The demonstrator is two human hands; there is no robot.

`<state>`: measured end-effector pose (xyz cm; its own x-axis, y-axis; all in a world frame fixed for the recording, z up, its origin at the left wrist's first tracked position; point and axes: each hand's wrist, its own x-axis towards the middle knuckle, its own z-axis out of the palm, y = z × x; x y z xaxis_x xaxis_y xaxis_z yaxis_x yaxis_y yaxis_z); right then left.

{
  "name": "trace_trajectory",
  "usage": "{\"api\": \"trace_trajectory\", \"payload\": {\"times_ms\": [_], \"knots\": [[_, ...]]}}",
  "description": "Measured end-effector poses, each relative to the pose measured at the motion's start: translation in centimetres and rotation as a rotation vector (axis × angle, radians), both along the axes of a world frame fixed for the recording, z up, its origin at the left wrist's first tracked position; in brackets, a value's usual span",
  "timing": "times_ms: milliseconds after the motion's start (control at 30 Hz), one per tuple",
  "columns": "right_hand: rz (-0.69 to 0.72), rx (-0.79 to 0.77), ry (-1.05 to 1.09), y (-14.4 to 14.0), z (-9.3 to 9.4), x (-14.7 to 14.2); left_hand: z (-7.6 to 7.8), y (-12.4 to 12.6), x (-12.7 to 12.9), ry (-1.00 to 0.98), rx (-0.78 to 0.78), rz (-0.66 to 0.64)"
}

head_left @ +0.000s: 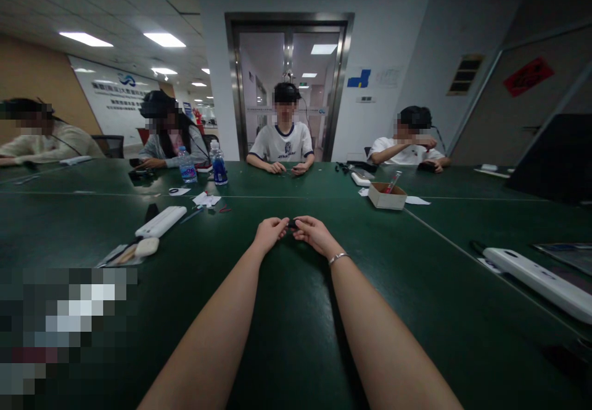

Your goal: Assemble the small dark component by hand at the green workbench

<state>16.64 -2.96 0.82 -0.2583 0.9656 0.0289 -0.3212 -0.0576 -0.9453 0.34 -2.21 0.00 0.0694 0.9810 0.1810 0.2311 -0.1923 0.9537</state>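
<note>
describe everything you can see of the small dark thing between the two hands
The small dark thing is pinched between the fingertips of the left hand and the right hand, just above the green table. It looks black and compact, mostly hidden by the fingers, so its shape, parts and material cannot be told. Both hands touch it; whether it rests on the table is unclear.

The table (296, 348) looked smooth, dark green, faintly glossy. The box (387, 196) was matt cardboard. The bottles (187, 166) were clear plastic.

Wall sign (121, 92) lettering too blurred; nothing legible.
</note>
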Motion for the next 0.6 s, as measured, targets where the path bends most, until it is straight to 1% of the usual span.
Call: {"api": "trace_trajectory", "payload": {"times_ms": [400,500,600], "knots": [[0.001,-0.015,0.008,-0.3,0.3,0.1,1.0,-1.1,-0.3,-0.181,0.056,-0.102],[-0.005,-0.014,0.010,-0.3,0.4,0.1,1.2,-1.1,-0.1,-0.216,0.018,-0.094],[-0.008,-0.019,-0.001,-0.3,0.4,0.0,1.2,-0.9,0.1,-0.204,-0.063,-0.033]]}}
